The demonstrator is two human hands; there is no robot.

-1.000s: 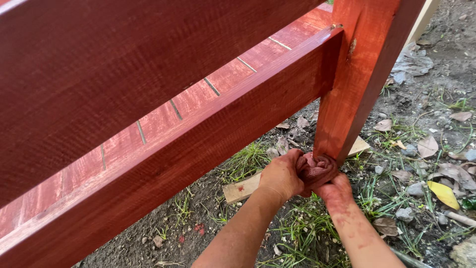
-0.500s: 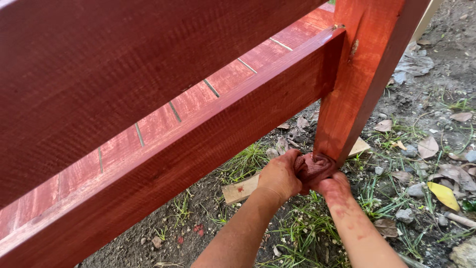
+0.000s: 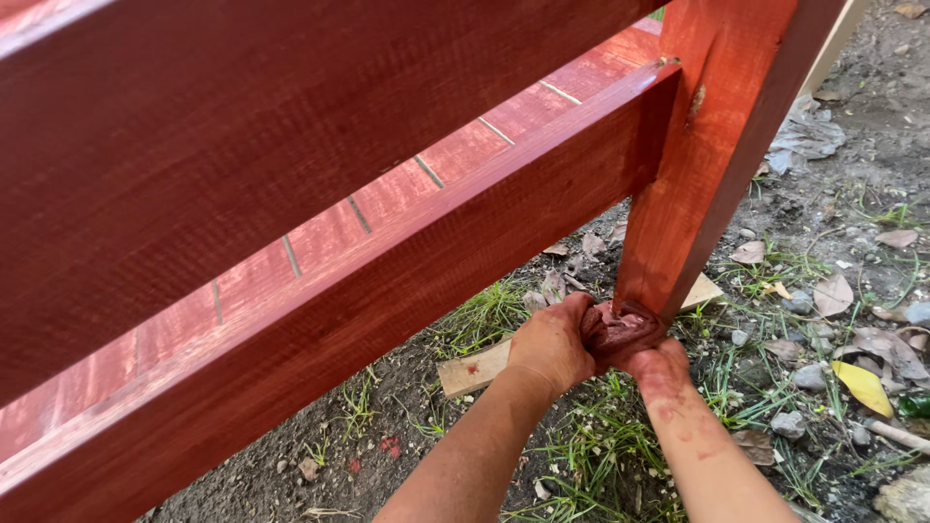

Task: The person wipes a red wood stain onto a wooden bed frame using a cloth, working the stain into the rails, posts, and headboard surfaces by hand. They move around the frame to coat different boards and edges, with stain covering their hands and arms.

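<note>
Most of the view is filled by a wooden bed frame [image 3: 291,194], stained a deep red-brown, its grain showing as fine ripples under the glossy coat. A broad flat board runs along the top, a long squared side rail [image 3: 387,320] crosses below it, and flat slats [image 3: 465,155] with thin gaps are seen between the two. At the rail's right end a thick square leg [image 3: 697,165], a brighter orange-red, is joined to it and slants down to the ground [image 3: 852,194], which is bare soil strewn with grass tufts, dry leaves and small stones. A pale unstained plank [image 3: 470,368] lies flat on the soil under the leg's foot. At the foot of the leg a crumpled, stain-soaked rag [image 3: 620,329] is pressed against the wood. It is gripped from the left by the left hand [image 3: 554,344], fingers curled closed over the cloth, and from below by the right hand [image 3: 659,366], likewise closed on it and smeared with red stain along the forearm
</note>
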